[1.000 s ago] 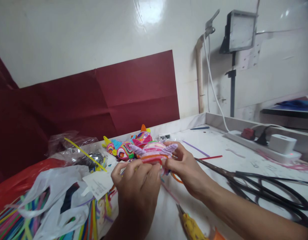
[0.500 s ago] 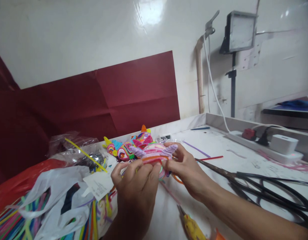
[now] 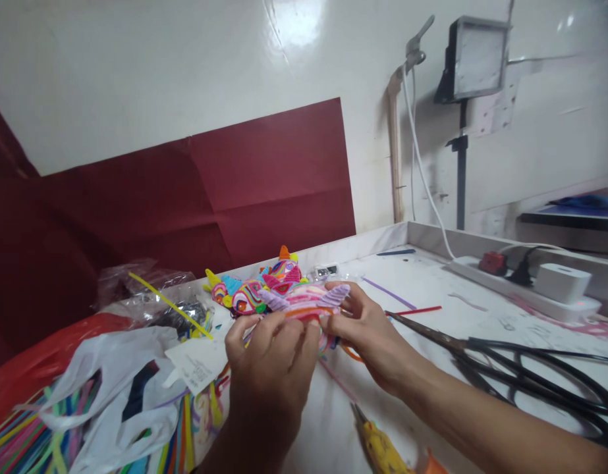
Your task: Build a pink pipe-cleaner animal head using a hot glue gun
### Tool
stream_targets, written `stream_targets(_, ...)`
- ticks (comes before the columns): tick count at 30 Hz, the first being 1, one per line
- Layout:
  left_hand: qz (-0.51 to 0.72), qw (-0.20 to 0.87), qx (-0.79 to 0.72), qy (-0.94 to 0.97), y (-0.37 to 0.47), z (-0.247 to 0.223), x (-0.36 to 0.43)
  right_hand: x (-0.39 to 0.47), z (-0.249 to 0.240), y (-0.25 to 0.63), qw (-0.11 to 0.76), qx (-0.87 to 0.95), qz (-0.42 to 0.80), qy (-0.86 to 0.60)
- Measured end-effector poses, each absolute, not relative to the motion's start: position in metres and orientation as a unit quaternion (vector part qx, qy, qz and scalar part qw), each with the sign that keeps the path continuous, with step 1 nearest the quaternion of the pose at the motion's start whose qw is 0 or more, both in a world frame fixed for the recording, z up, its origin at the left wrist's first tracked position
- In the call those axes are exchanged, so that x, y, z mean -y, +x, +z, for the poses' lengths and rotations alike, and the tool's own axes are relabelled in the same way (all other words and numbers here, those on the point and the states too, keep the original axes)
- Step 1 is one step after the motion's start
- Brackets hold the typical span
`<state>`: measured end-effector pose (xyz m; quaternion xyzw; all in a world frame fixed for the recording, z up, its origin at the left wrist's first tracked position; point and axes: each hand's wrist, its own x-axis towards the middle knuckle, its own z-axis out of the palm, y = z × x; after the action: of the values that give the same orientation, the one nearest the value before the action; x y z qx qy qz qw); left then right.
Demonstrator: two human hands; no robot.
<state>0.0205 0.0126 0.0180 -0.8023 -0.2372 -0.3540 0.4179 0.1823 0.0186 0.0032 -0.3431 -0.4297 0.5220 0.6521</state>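
Both of my hands hold a small striped pipe-cleaner figure [image 3: 306, 299] in pink, orange and lilac, just above the white table [image 3: 432, 289]. My left hand [image 3: 271, 368] pinches its near side from below. My right hand [image 3: 365, 332] grips its right end, thumb on a lilac wing. An orange pipe cleaner [image 3: 350, 354] loops out beneath my right hand. Behind the figure lie other finished colourful pipe-cleaner figures [image 3: 257, 289].
Large black scissors [image 3: 511, 365] lie to the right. A yellow tool [image 3: 380, 451] sits at the bottom edge. Plastic bags of coloured pipe cleaners [image 3: 110, 395] fill the left. A power strip with a white adapter [image 3: 560, 283] runs along the right wall. Loose pipe-cleaner pieces [image 3: 412, 309] lie behind.
My left hand has shifted slightly right and up against the figure; the figure has sunk a little between my fingers. My right hand stays in place.
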Motion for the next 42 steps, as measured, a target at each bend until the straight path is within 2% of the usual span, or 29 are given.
stream_targets(8,-0.324,0.423,0.235,-0.813,0.02,0.02,-0.01,-0.021,0.001,0.183,0.65,0.425,0.528,-0.344)
stream_targets(22,-0.383,0.376,0.198,-0.821,0.018,0.02,-0.02,-0.019,0.005,0.181,0.638,0.409,0.538,-0.369)
stream_targets(30,-0.348,0.365,0.203,-0.839,0.016,0.025,-0.015,-0.02,0.004,0.181,0.631,0.406,0.539,-0.382)
stream_targets(42,-0.34,0.291,0.199,-0.872,0.013,0.027,-0.027,-0.018,0.003,0.179,0.623,0.4,0.551,-0.386)
